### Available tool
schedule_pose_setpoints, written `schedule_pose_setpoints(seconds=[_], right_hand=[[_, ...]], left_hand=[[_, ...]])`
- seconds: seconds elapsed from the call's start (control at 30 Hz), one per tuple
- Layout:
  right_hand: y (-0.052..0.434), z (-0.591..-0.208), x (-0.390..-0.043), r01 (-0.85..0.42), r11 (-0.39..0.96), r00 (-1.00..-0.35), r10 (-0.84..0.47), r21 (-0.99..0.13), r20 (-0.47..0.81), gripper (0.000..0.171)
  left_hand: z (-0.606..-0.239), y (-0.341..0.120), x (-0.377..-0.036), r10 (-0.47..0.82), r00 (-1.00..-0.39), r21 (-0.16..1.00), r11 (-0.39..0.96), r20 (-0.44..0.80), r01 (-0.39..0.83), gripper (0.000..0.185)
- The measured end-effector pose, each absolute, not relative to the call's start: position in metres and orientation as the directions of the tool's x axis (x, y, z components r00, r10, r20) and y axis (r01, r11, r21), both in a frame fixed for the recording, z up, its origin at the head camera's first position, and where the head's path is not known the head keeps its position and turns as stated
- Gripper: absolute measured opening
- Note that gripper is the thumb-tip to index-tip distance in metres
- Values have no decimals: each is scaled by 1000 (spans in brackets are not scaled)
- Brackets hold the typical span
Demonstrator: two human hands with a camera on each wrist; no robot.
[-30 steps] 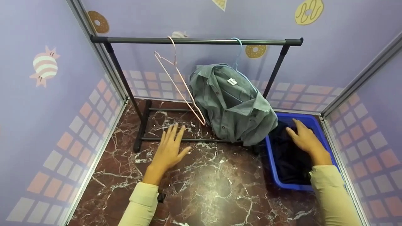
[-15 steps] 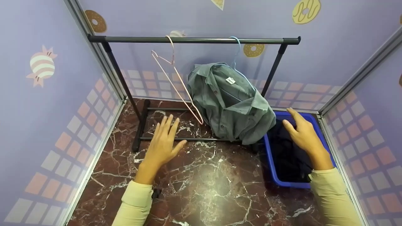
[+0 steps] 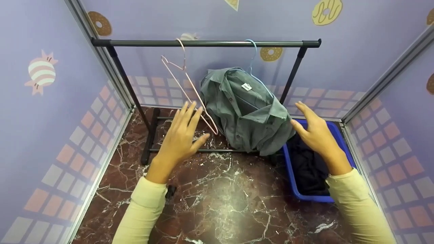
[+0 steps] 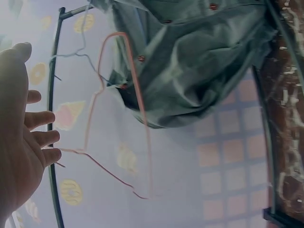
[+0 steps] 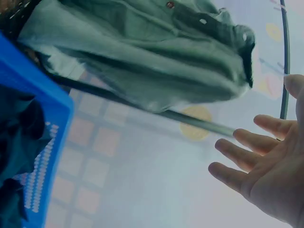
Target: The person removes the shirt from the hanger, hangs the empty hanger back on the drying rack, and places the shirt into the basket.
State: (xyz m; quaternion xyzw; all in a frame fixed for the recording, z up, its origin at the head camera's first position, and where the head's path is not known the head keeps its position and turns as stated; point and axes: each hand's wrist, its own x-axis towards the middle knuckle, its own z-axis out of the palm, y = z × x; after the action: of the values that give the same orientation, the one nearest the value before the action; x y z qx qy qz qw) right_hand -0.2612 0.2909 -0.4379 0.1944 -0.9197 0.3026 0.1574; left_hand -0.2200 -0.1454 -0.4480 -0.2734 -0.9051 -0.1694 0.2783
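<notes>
A grey-green shirt (image 3: 247,112) hangs bunched on a light blue hanger (image 3: 252,54) from the black rail (image 3: 206,43) of a clothes rack. A bare pink hanger (image 3: 190,88) hangs to its left. My left hand (image 3: 181,135) is raised with fingers spread, just left of the pink hanger (image 4: 128,118) and holding nothing. My right hand (image 3: 313,132) is lifted, fingers straight, beside the shirt's right edge (image 5: 142,61) and above the blue basket (image 3: 339,134), empty. Dark clothes (image 3: 310,169) lie in the basket.
Lilac walls with donut and candy prints close in on three sides, with metal corner posts (image 3: 101,61). The rack's black base bars (image 3: 190,150) lie on the red-brown marble floor (image 3: 220,203). The basket sits in the right corner.
Both hands have risen and moved forward toward the rack: the right hand left the dark clothes in the basket, the left hand lifted off the floor toward the pink hanger.
</notes>
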Motion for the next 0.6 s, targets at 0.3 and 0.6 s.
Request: schedule_pose_setpoints(seconds=[0.3,0.6], right_hand=[[262,-421,-292,-452,738,-883,-291,-501,368,67],[247,-419,-315,-457,742,-886,-335,-490,320,63]], left_hand=[[-418,-128,-254,444,-684,133,776,579,616,75],[-401,-110,-283,479,-748,143,791,460,594,74]])
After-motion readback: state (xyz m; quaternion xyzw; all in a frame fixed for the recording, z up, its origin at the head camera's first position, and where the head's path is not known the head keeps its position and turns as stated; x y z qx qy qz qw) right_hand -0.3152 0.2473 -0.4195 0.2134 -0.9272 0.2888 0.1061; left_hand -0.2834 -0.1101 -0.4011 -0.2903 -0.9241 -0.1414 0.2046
